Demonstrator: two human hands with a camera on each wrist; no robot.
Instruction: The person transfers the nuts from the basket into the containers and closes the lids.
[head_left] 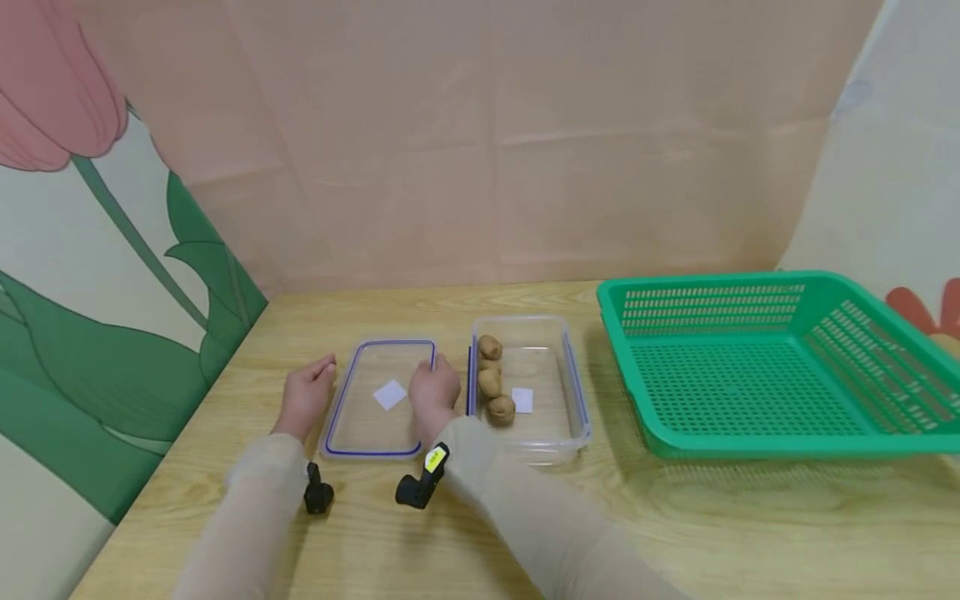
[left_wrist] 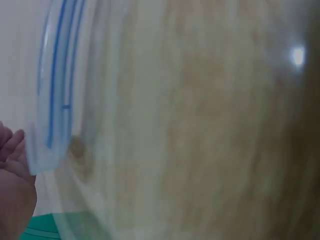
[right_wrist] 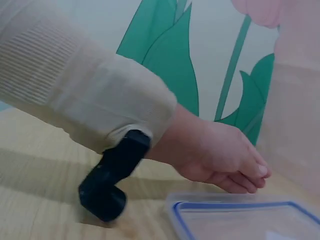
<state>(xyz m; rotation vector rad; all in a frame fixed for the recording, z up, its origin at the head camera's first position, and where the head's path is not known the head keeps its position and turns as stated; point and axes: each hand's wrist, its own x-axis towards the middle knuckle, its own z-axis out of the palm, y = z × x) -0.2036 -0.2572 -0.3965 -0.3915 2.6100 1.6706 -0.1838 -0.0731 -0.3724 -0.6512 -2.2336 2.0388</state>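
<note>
My left hand is beside the left edge of a clear plastic lid with a blue seal. Its fingers are loosely curled around nothing, as the left hand also shows in the right wrist view. On the lid's right edge, my right hand grips the rim with curled fingers. The left wrist view shows that right hand at the end of the lid's rim. Right of the lid stands a clear box with several walnuts lined along its left side.
A large green basket stands to the right on the wooden table. White paper squares show at the lid and the box. Pale cloth hangs behind the table, and each wrist wears a small black camera.
</note>
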